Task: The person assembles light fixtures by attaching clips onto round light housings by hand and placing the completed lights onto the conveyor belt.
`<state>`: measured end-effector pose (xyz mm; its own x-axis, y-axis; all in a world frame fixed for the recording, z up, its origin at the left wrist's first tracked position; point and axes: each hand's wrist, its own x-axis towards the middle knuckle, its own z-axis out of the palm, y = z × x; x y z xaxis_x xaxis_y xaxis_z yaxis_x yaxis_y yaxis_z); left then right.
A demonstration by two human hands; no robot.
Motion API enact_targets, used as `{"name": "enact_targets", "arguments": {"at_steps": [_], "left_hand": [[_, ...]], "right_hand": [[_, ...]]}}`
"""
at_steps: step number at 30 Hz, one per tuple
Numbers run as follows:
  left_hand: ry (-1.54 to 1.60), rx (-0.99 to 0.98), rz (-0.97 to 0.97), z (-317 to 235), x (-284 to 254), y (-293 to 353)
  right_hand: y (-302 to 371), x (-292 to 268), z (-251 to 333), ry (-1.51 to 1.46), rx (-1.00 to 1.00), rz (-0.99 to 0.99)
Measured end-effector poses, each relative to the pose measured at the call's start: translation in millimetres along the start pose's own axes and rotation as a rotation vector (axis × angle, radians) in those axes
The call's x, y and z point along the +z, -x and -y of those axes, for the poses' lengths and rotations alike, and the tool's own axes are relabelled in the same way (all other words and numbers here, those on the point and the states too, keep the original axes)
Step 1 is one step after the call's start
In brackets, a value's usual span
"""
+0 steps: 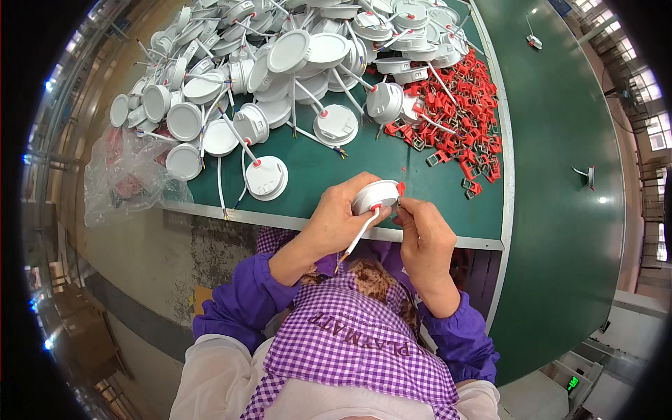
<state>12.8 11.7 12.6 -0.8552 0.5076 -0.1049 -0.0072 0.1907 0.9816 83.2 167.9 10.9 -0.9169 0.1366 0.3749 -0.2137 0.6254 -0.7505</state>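
Observation:
My left hand (pixel 332 220) is closed round a round white downlight (pixel 376 197), held tilted just past the table's front edge. Its white cable (pixel 362 234) hangs toward me, ending in thin bare-tipped wires. A small red clip (pixel 401 189) sits at the light's right rim. The thumb and fingertips of my right hand (pixel 428 234) pinch together at this clip; their tips partly hide it. Beyond my hands, a loose downlight (pixel 267 178) lies on the green tabletop (pixel 318 175), and another downlight (pixel 336 124) lies farther back.
A big heap of white downlights (pixel 288 52) with cables covers the table's far left. Right of it spreads a pile of red clips with metal springs (pixel 458 105). A clear plastic bag (pixel 133 175) hangs at the left edge. A green conveyor belt (pixel 553 175) runs along the right, carrying several lights.

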Motion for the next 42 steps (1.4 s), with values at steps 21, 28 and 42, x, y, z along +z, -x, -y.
{"name": "enact_targets", "arguments": {"at_steps": [21, 28, 42], "left_hand": [[0.118, -0.007, 0.109, -22, 8, 32], [0.192, -0.005, 0.185, -12, 17, 29], [0.307, -0.039, 0.245, -11, -6, 28]], "right_hand": [[11, -36, 14, -0.669, 0.543, 0.139], [20, -46, 5, -0.768, 0.555, 0.167], [14, -39, 23, -0.878, 0.598, 0.222]]}}
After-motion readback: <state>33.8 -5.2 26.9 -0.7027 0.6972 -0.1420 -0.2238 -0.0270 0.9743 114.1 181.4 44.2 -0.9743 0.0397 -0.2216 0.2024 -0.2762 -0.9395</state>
